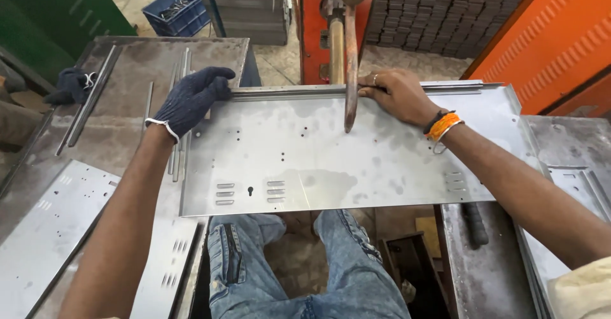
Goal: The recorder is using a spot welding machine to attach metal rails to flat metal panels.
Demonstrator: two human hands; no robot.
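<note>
A large grey sheet-metal panel (pixel 356 156) with slots, small holes and folded edges lies flat in front of me. Along its far edge runs a narrow metal strip (pixel 286 92). My left hand (pixel 191 99), in a dark blue knit glove, grips the panel's far left corner and the end of the strip. My bare right hand (pixel 394 93), with a ring and orange wrist threads, presses down on the strip near the middle. A copper-coloured electrode arm (pixel 350 70) of a spot-welding machine reaches down to the panel just left of my right hand.
A steel table (pixel 127 58) at left carries loose metal strips (pixel 89 96), a spare dark glove (pixel 73 85) and another perforated panel (pixel 57 230). More panels (pixel 573 185) lie at right. Behind stand the orange machine body (pixel 315 32), stacked dark parts (pixel 439 13) and a blue crate (pixel 175 10). My knees are below the panel.
</note>
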